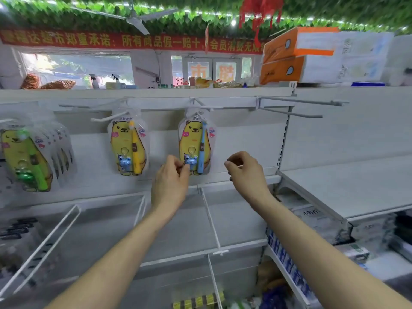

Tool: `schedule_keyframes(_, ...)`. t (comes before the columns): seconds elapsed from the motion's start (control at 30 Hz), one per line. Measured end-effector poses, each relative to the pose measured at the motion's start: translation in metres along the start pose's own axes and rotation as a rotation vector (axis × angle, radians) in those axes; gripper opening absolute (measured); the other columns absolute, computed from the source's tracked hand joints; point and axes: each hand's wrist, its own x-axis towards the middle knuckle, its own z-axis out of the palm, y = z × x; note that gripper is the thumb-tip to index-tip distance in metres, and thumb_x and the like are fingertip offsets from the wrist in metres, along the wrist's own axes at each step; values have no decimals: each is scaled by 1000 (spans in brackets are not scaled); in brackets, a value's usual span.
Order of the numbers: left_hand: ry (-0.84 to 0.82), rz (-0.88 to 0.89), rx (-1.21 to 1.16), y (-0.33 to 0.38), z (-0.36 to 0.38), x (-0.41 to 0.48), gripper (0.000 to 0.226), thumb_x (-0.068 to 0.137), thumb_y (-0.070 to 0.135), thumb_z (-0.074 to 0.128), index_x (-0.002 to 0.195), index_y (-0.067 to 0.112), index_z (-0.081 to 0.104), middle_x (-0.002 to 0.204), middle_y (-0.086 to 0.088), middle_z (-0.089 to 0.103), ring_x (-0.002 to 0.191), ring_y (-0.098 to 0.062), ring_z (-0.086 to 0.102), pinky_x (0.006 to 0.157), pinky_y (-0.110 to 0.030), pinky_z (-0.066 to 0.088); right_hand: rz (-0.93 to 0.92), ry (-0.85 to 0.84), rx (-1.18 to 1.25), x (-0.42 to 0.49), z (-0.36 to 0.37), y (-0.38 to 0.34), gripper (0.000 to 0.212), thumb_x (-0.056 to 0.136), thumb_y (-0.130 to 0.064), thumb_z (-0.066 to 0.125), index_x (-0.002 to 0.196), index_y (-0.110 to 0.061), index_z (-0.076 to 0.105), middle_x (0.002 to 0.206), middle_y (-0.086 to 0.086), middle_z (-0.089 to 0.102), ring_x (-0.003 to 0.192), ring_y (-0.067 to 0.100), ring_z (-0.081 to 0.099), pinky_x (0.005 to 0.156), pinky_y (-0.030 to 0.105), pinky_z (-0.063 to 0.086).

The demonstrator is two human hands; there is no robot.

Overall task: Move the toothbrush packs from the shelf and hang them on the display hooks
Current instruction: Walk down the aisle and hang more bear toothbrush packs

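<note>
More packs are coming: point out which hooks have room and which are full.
Free: the two grey hooks right of the blue-brush pack, and the white shelf below them. Crowded: the far left, thick with stacked green-brush packs.

A red banner (133, 41) carries yellow characters. The clear part reads "超市郑重承诺:所有商品假一赔十", then "会员消"; both ends are too blurred to read. On the glass door (201, 72) stands a big orange "市", and the character beside it cannot be read. The pack with the blue toothbrush (195, 146), the pack with the yellow toothbrush (128, 148) and the pack with the green toothbrush (24, 159) each show "BABY" by a pink mark.
</note>
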Motion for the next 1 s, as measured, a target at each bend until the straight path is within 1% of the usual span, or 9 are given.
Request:
schedule_keyframes(0.1, -61, 83, 33, 18, 32, -43, 10, 102, 33, 59, 104, 25, 54, 95, 5, 64, 85, -24, 64, 72, -45, 56, -108, -12, -166, -28, -37, 26, 13, 101, -24, 61, 111, -19, 66, 107, -3, 68, 95, 16, 64, 85, 37, 52)
schedule_keyframes(0.17, -131, 202, 69, 47, 57, -70, 12, 100, 30, 59, 110, 25, 57, 102, 5, 65, 91, -24, 65, 75, -40, 53, -191, -4, -303, -45, -68, 45, 18, 99, -22, 61, 117, -18, 64, 113, -1, 65, 100, 17, 62, 86, 39, 52)
schedule_keyframes(0.3, -273, 468, 163, 125, 110, -121, 38, 100, 35, 59, 135, 20, 55, 132, 0, 60, 117, -24, 60, 88, -42, 51, -270, 69, -569, -78, -152, 82, 34, 90, -11, 64, 124, -16, 66, 117, 4, 61, 110, 28, 57, 79, 44, 53)
schedule_keyframes(0.37, -291, 569, 177, 163, 139, -153, 47, 96, 40, 59, 137, 18, 55, 135, -3, 60, 122, -28, 58, 93, -46, 52, -307, 139, -675, -99, -207, 106, 38, 85, -7, 68, 122, -13, 66, 116, 7, 61, 109, 31, 57, 77, 45, 54)
schedule_keyframes(0.47, -291, 671, 167, 222, 195, -205, 52, 91, 41, 66, 137, 17, 56, 137, -5, 60, 121, -31, 58, 92, -49, 53, -326, 231, -834, -132, -299, 149, 47, 82, -4, 72, 128, -11, 64, 118, 11, 62, 109, 33, 58, 84, 45, 53)
schedule_keyframes(0.63, -389, 787, 73, 347, 298, -297, 58, 89, 48, 53, 137, 18, 59, 138, -7, 60, 123, -35, 57, 92, -50, 54, -111, 268, -1037, -188, -460, 224, 60, 81, -6, 72, 139, -10, 59, 129, 14, 60, 121, 36, 57, 93, 48, 54)
schedule_keyframes(0.7, -449, 836, 41, 398, 338, -333, 61, 86, 49, 55, 139, 19, 58, 140, -7, 59, 123, -35, 57, 92, -50, 54, -6, 277, -1114, -212, -522, 251, 62, 82, -7, 69, 143, -12, 55, 133, 12, 58, 126, 34, 54, 97, 48, 52)
schedule_keyframes(0.87, -590, 977, 0, 507, 425, -412, 65, 83, 48, 57, 140, 18, 58, 139, -7, 59, 123, -36, 57, 84, -51, 56, 243, 375, -1206, -261, -647, 306, 64, 76, -12, 72, 138, -12, 57, 129, 10, 58, 123, 34, 55, 96, 45, 52)
schedule_keyframes(1.0, -701, 1084, -69, 582, 494, -465, 66, 83, 50, 56, 141, 18, 56, 141, -8, 58, 124, -35, 57, 90, -52, 53, 404, 452, -1238, -287, -725, 354, 60, 73, -12, 74, 131, -9, 59, 124, 10, 59, 118, 34, 57, 93, 45, 53)
